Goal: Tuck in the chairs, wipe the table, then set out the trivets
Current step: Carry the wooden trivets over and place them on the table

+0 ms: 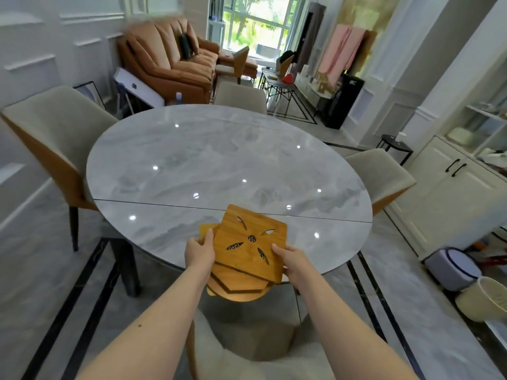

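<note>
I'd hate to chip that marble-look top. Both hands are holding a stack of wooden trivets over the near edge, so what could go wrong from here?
1. The stack of wooden trivets is fanned and uneven; as the right hand lifts the top one, lower ones in the left hand might slip.
2. A dropped corner could hit the glossy table edge.
3. The stack partly overhangs the table, above the near chair.

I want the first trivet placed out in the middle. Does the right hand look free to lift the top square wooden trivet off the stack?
Probably yes. The right hand already grips the top square wooden trivet by its edge, nothing lies on it, and the left hand holds the stack beneath.
</note>
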Available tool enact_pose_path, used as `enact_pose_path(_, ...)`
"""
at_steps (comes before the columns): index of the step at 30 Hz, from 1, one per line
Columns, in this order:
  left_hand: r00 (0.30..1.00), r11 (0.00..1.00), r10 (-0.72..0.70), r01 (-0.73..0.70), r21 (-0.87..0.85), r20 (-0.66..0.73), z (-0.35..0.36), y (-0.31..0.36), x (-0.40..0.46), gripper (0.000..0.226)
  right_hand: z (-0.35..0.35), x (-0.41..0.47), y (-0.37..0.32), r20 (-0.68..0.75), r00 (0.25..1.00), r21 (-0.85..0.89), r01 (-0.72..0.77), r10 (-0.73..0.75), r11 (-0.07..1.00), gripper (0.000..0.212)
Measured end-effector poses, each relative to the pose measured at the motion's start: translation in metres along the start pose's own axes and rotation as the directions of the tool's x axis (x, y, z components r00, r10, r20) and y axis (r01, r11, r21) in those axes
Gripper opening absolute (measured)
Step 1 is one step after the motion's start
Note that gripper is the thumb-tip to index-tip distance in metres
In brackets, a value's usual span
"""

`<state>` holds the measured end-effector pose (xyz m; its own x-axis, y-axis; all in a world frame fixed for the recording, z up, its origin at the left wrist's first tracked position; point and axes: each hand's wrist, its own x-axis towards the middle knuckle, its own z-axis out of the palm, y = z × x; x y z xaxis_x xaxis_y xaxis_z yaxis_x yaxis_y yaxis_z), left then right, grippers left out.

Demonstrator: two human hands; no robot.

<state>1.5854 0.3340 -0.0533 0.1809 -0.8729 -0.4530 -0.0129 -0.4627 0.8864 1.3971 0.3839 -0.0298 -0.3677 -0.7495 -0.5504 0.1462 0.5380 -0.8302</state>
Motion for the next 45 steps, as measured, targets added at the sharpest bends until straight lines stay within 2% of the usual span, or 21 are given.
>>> enact_pose_path(2,0.999,1.000,-0.002,0.002,-0.014,-0.051,0.007,0.001,0.008,0.034,-0.002,0.020,-0.002,-0.010,1.000,0.007,-0.029,0.029,1.000,0.042)
enact_pose_path(7,0.968,0.999,-0.047,0.044,-0.017,-0.246,0.025,0.002,0.036,0.034,-0.015,0.075,-0.015,-0.005,0.991,0.082,-0.135,0.136,0.988,0.035)
enact_pose_path(13,0.876,0.998,-0.064,0.052,-0.037,-0.478,0.037,-0.002,0.063,0.035,-0.036,0.129,-0.021,-0.014,0.987,0.087,-0.158,0.160,0.984,0.035)
enact_pose_path(18,0.811,0.995,-0.079,0.029,-0.096,-0.580,0.034,-0.002,0.073,0.044,-0.047,0.151,-0.018,-0.094,0.982,0.065,-0.157,0.163,0.985,0.035)
enact_pose_path(22,0.797,0.988,-0.120,0.039,-0.146,-0.593,0.031,0.000,0.085,0.047,-0.052,0.165,-0.009,-0.195,0.971,0.036,-0.132,0.136,0.991,0.033)
enact_pose_path(25,0.811,0.986,-0.140,0.059,-0.159,-0.567,0.029,0.001,0.088,0.046,-0.053,0.167,-0.001,-0.235,0.965,0.025,-0.117,0.120,0.993,0.031)
enact_pose_path(30,0.833,0.992,-0.112,0.061,-0.111,-0.542,0.034,0.005,0.092,0.044,-0.029,0.165,0.005,-0.187,0.971,0.042,-0.142,0.148,0.989,0.029)
enact_pose_path(33,0.842,0.991,-0.121,0.069,-0.117,-0.526,0.034,0.006,0.096,0.035,-0.013,0.168,0.008,-0.139,0.980,0.044,-0.140,0.145,0.989,0.027)
enact_pose_path(37,0.839,0.990,-0.126,0.076,-0.115,-0.529,0.027,0.003,0.107,0.038,0.003,0.177,0.013,-0.100,0.985,0.017,-0.141,0.142,0.990,0.020)
enact_pose_path(39,0.835,0.990,-0.131,0.079,-0.120,-0.535,0.022,0.001,0.111,0.033,0.007,0.181,0.016,-0.100,0.985,0.006,-0.139,0.138,0.990,0.012)
enact_pose_path(43,0.825,0.988,-0.143,0.088,-0.126,-0.547,0.014,-0.006,0.121,0.047,0.011,0.192,0.020,-0.147,0.986,-0.067,-0.096,0.085,0.993,0.009)
enact_pose_path(45,0.823,0.987,-0.150,0.091,-0.133,-0.548,0.013,-0.006,0.121,0.048,0.011,0.195,0.020,-0.188,0.981,-0.152,-0.079,0.050,0.985,0.015)
